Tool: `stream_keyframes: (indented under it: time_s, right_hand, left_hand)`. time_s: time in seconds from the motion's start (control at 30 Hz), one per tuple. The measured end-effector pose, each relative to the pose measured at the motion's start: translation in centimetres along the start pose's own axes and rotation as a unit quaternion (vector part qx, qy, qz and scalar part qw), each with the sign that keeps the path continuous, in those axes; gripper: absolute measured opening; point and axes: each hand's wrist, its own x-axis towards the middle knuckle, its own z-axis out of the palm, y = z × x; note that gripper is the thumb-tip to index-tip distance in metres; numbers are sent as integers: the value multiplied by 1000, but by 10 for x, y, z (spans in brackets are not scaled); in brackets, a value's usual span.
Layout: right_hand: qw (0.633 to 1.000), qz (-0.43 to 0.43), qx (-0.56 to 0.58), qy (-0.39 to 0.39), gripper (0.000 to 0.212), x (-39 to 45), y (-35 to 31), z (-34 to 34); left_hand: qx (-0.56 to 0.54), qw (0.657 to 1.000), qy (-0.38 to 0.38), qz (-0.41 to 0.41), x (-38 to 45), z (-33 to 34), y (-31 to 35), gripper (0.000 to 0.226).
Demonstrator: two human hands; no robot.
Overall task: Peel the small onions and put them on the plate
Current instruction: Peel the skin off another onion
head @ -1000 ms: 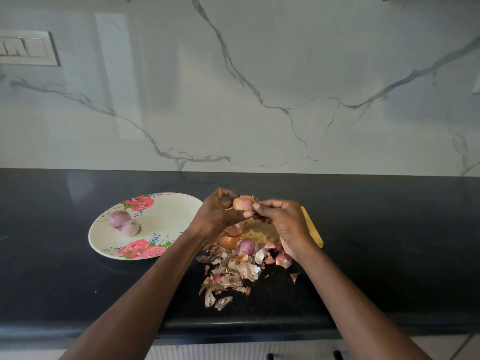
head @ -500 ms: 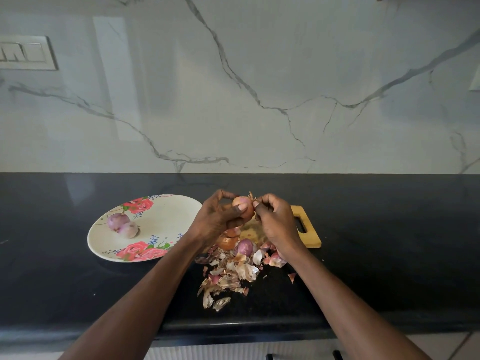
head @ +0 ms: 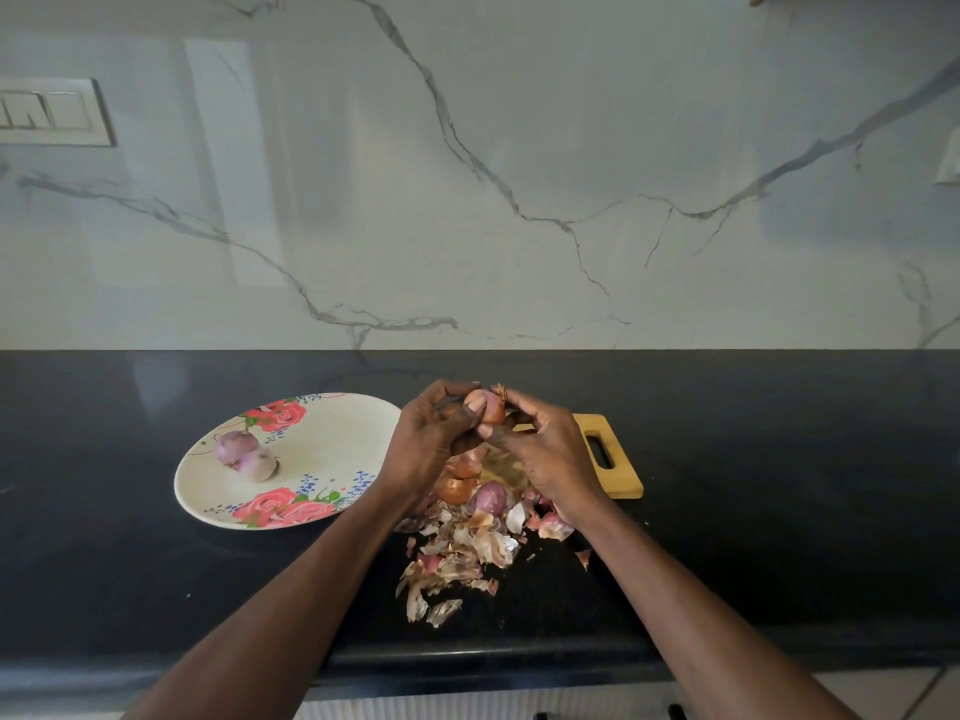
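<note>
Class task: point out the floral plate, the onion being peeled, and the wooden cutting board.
floral plate (head: 332, 449): head view, bare cream centre.
onion being peeled (head: 491, 410): head view, exposed side between both hands.
wooden cutting board (head: 621, 478): head view, right edge beside the handle slot.

You had open black bench (head: 779, 537) to the right of the cutting board (head: 618, 475) and along the back below the marble wall (head: 519, 148). On the left, the plate (head: 332, 449) carried 2 peeled onions (head: 244, 454) near its far-left side, leaving bare plate toward you. The pile of skins (head: 467, 553) and loose onions (head: 472, 493) blocked the middle, under and between your forearms.
</note>
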Motion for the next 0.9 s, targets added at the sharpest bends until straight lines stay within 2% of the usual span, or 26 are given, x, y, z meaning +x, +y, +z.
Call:
stream_keyframes:
  time_s: [0.13,0.4,0.57,0.7,0.8,0.9]
  right_hand:
    - [1000,-9,-2,3,54,1,0,1]
    - [1000,-7,21,-5,57,3,1,1]
    - [996,26,83,-19,52,2,1,-1]
    - [994,30,99,20,47,3,2,-4]
    - [996,13,82,29,51,4,3,-4]
    - [999,-1,45,16,58,3,5,-1]
  left_hand:
    - [13,1000,14,14,-1,0,1,10]
    - [1,999,37,16,1,-2,2,17]
    - [-33,999,25,-8,1,-1,4,15]
    - [-19,999,36,-29,0,-3,9,21]
    - [-18,998,25,-57,-1,-4,11,28]
    - [-26,997,25,-74,-1,-3,12,25]
